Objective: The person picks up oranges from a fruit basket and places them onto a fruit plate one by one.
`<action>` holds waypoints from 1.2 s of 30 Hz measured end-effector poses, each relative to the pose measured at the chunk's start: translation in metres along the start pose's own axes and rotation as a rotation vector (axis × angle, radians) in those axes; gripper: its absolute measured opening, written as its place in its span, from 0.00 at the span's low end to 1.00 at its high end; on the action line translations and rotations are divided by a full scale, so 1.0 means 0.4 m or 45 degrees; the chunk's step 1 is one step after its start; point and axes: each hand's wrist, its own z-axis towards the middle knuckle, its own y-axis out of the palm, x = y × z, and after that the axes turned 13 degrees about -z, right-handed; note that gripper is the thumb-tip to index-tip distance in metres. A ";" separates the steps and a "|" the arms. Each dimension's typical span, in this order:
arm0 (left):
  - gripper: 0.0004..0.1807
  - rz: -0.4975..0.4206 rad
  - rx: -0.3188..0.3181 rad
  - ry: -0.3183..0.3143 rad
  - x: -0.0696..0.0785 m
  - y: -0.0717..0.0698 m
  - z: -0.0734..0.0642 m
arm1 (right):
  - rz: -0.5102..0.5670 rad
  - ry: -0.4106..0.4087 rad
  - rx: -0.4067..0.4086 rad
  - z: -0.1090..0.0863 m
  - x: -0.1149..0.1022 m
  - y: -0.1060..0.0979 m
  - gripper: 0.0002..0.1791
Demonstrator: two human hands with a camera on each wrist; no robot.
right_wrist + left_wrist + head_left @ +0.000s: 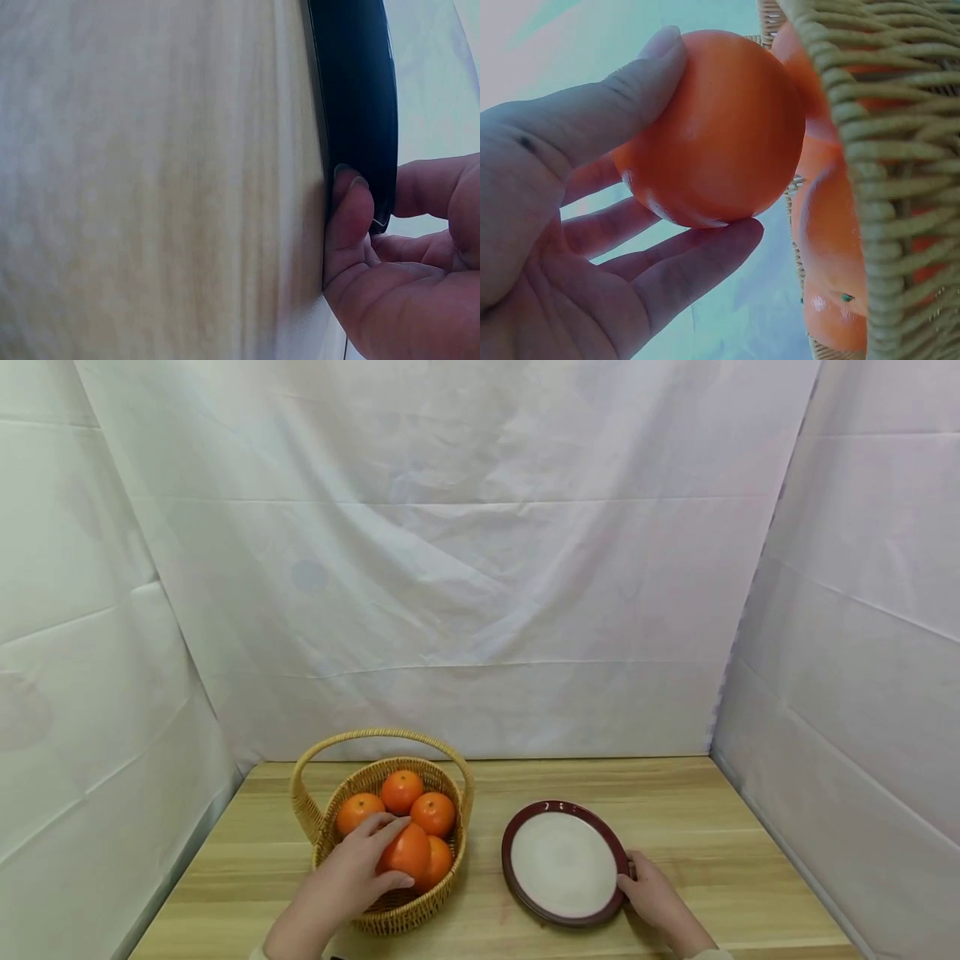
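Note:
My left hand (358, 870) holds an orange (720, 127) between thumb and fingers, over the front of a wicker basket (408, 917). Several more oranges (433, 814) lie inside the basket, one with a small green stem spot in the left wrist view. To the right, a round plate (564, 864) with a cream middle and dark red rim lies on the table. At its right edge my right hand (654, 893) pinches the rim, the thumb above and fingers curled beneath. In the right wrist view the plate's side (356, 97) looks nearly black.
The basket's tall arched handle (382, 732) rises over the oranges. Basket and plate stand apart on a wood-grain table (637, 785). White cloth (465, 585) hangs behind the table and along both sides.

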 end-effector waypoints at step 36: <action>0.36 -0.085 -0.060 0.080 0.057 0.075 0.039 | 0.011 0.035 -0.033 0.000 -0.009 -0.004 0.28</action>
